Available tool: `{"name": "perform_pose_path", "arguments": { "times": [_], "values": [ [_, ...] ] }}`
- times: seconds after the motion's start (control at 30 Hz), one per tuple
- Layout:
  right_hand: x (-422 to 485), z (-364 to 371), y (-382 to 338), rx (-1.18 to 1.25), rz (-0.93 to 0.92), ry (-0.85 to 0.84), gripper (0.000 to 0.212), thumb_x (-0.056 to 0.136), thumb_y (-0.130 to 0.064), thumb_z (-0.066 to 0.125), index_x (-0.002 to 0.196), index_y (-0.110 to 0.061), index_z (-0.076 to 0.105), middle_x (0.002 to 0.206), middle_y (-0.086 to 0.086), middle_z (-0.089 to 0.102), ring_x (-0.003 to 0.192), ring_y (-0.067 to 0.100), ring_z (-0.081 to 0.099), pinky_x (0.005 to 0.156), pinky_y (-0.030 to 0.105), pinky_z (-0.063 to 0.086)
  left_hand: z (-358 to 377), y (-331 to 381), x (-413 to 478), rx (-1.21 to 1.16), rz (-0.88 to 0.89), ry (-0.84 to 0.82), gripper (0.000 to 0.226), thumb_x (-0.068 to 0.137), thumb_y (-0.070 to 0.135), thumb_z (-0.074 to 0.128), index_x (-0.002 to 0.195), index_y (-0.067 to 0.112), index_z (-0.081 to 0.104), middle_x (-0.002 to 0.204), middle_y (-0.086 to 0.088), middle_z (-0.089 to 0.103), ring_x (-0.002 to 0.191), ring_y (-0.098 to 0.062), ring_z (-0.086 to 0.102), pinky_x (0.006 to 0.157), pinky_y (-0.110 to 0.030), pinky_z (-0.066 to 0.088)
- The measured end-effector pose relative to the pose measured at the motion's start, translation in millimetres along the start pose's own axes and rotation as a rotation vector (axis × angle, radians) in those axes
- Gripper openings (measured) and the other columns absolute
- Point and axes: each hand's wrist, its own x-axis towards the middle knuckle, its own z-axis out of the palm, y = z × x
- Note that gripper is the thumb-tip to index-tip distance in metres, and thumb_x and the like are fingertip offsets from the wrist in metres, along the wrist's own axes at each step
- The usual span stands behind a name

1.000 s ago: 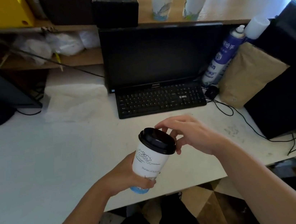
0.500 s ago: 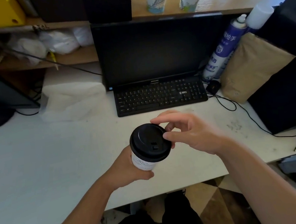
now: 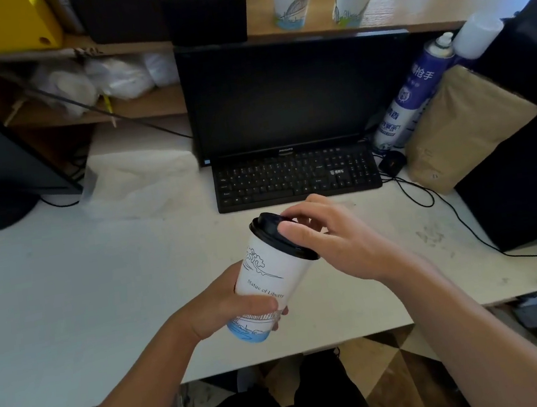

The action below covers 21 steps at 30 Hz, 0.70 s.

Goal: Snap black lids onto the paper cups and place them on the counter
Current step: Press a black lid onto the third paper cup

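My left hand (image 3: 219, 307) grips paper cup (image 3: 267, 283) low, above white desk (image 3: 68, 298). Right hand (image 3: 330, 239) presses black lid (image 3: 272, 233); seal prob. complete, rim partly hidden. Vs 0.5 s ago: cup tilted away, sidewall now visible.

- Paper cup (image 3: 268, 283): matt white paper printed with thin line art and blue at its base.
- Black lid (image 3: 272, 233): smooth plastic with a slight sheen.
- Desk (image 3: 68, 298): matt white top, scuffed grey at 3 o'clock of the cup.
- Shelf (image 3: 405, 4) at 12 o'clock: wood grain, satin.
- Bag (image 3: 462, 130) at 2 o'clock: matt brown paper, creased.
- Spray can (image 3: 413, 95): glossy printed metal.
- Keyboard (image 3: 296, 179): matt black plastic.
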Motion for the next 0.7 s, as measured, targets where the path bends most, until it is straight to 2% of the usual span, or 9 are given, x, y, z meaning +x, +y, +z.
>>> {"name": "perform_pose_path", "arguments": {
  "times": [0.07,0.17,0.27,0.4,0.53,0.63,0.7],
  "values": [
    [2,2,-4,-0.045,-0.021,0.011,0.053,0.074,-0.074,0.050,0.100,-0.030,0.066,0.094,-0.012,0.059,0.080,0.002,0.057,0.066,0.018,0.044,0,-1,-1,-0.035,-0.002,-0.020,0.049,0.071,0.027,0.075,0.116,0.012,0.061,0.094,-0.011,0.072,0.083,-0.029,0.070,0.077,-0.044,0.057],
    [2,2,-7,-0.116,-0.022,-0.013,0.049,0.075,-0.070,0.051,0.095,-0.026,0.060,0.073,-0.011,0.059,0.065,0.005,0.054,0.055,0.026,0.044,1,-3,-1,-0.044,0.008,-0.061,0.047,0.074,0.026,0.074,0.116,0.012,0.061,0.092,-0.013,0.071,0.080,-0.034,0.067,0.078,-0.046,0.055],
    [0,2,-9,-0.190,-0.022,0.014,0.049,0.076,-0.070,0.048,0.091,-0.023,0.056,0.066,-0.008,0.056,0.060,0.009,0.050,0.053,0.031,0.041,2,-3,-1,-0.040,0.021,-0.032,0.046,0.073,0.026,0.075,0.114,0.010,0.061,0.089,-0.016,0.069,0.077,-0.038,0.063,0.076,-0.046,0.056],
    [0,3,-12,-0.220,0.014,0.072,0.048,0.077,-0.068,0.047,0.091,-0.023,0.055,0.064,-0.007,0.056,0.058,0.011,0.050,0.052,0.032,0.040,5,0,2,0.029,0.033,0.107,0.053,0.065,0.028,0.079,0.110,0.006,0.061,0.085,-0.012,0.072,0.073,-0.033,0.068,0.072,-0.045,0.057],
    [1,2,-14,-0.167,0.052,0.103,0.039,0.083,-0.061,0.054,0.090,-0.023,0.055,0.068,-0.006,0.060,0.059,0.010,0.051,0.052,0.031,0.040,14,5,6,0.151,0.107,0.260,0.047,0.063,0.030,0.079,0.106,0.019,0.065,0.086,-0.002,0.074,0.075,-0.018,0.072,0.070,-0.035,0.059],
    [3,2,-14,-0.152,0.059,0.134,0.040,0.081,-0.062,0.054,0.090,-0.023,0.056,0.071,-0.005,0.062,0.061,0.011,0.053,0.052,0.034,0.042,19,4,10,0.246,0.176,0.402,0.043,0.065,0.023,0.080,0.105,0.028,0.064,0.091,0.001,0.073,0.077,-0.013,0.070,0.070,-0.031,0.058],
    [3,2,-14,-0.163,0.052,0.136,0.036,0.084,-0.059,0.055,0.091,-0.024,0.055,0.075,-0.007,0.060,0.065,0.010,0.053,0.054,0.034,0.043,19,2,13,0.276,0.200,0.438,0.047,0.066,0.021,0.081,0.108,0.030,0.063,0.095,0.004,0.073,0.081,-0.014,0.071,0.070,-0.032,0.060]
  ]
}}
